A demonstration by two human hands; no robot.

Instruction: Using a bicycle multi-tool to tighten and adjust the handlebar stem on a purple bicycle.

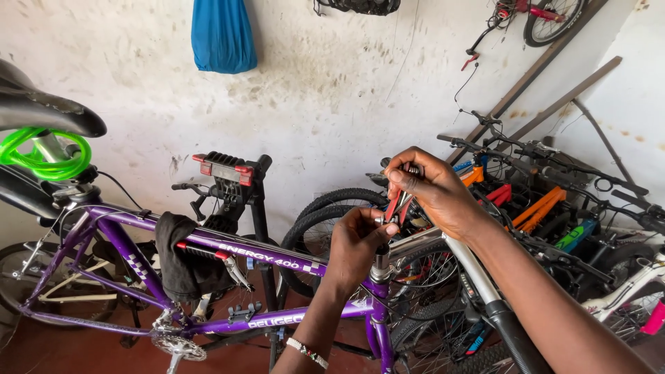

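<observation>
Purple bicycle frame (208,242) clamped in a black repair stand (258,208) with red-tipped jaws, top tube held level, a dark rag (181,266) draped over it. Black saddle (41,111) at far left, green coiled cable lock (41,156) looped under it.

Both hands meet above the head tube (379,277) at the front of the frame. Right hand (433,190) comes in from above, fingers curled and pinched around a red folding multi-tool (398,202), its bits fanned out at the top. Left hand (357,242) is closed just below it, thumb and fingers gripping a small metal part at the stem area; what exactly it pinches is hidden by the fingers. Beaded bracelet (307,352) on the left wrist.

Progress, as I judge it: the frame is mounted and the tool is out and unfolded, set at the top of the steering column. A silver bar or stem (443,239) runs off to the right with a black grip. Whether the bolt there is loose or tight cannot be told. Crank and chainring (176,345) look in place below.

Behind: a row of parked bicycles (554,208) against the stained white wall (332,90), a blue bag (223,34) hanging up top, another bicycle hung high at right.
</observation>
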